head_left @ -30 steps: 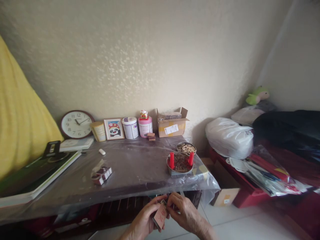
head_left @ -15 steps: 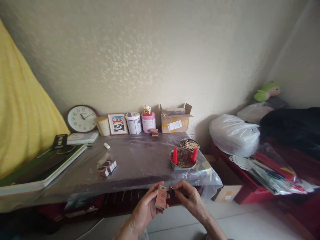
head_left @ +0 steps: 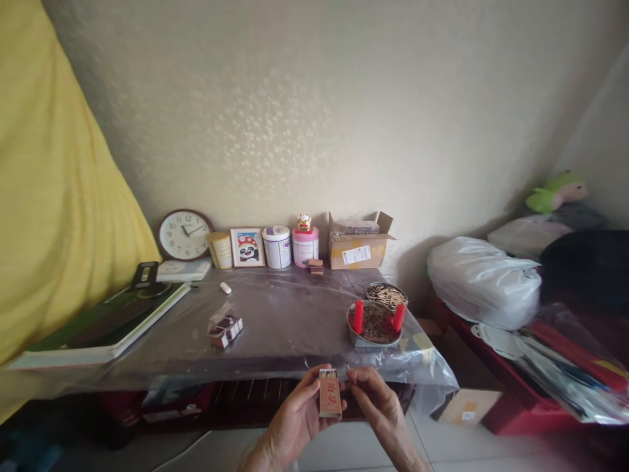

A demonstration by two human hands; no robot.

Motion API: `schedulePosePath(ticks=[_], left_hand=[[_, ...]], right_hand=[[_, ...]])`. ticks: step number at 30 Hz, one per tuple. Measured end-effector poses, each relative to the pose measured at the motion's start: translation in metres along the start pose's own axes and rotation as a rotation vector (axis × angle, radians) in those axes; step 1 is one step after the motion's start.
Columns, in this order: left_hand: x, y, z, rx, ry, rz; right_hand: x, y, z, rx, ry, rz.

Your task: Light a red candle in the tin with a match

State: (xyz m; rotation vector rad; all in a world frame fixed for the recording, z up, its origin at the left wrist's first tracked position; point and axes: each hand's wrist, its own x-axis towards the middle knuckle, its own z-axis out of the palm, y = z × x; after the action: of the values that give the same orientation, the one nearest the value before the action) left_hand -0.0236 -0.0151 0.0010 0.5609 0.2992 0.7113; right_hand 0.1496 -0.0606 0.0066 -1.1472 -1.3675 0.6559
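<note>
My left hand (head_left: 305, 410) is wrapped round a small matchbox (head_left: 330, 396) with red characters, its tray slid partly out so that match heads show at the top. Just right of the box, my right hand (head_left: 376, 396) pinches a thin match (head_left: 348, 371), mostly hidden by the fingertips. Both hands are held in front of the table's near edge. Beyond them on the table is a round metal tin (head_left: 376, 339) with dark grainy filling and two red candles (head_left: 358, 317) standing in it. A dish of loose matchsticks (head_left: 387, 296) sits behind the tin.
Clear plastic sheeting covers the table (head_left: 289, 314). Wrapped matchboxes (head_left: 226, 331) lie at left. Along the wall stand a clock (head_left: 185, 236), a panda picture (head_left: 248, 248), canisters (head_left: 278, 249) and an open carton (head_left: 361, 254). Bags (head_left: 484, 282) are piled on the right.
The view has shifted left, so the scene sits further right. The matchbox is turned more upright in my left hand. My right hand stays beside it, still pinching the match.
</note>
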Motion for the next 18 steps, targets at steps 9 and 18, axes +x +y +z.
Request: schedulePosePath(ticks=[9,18], left_hand=[[0.004,0.000,-0.006,-0.060,-0.027,0.043],[0.006,-0.001,-0.008,-0.100,-0.065,0.076]], right_hand=[[0.005,0.013,-0.002,-0.041,0.158,-0.109],[-0.002,0.002,-0.004,-0.082,-0.162,0.052]])
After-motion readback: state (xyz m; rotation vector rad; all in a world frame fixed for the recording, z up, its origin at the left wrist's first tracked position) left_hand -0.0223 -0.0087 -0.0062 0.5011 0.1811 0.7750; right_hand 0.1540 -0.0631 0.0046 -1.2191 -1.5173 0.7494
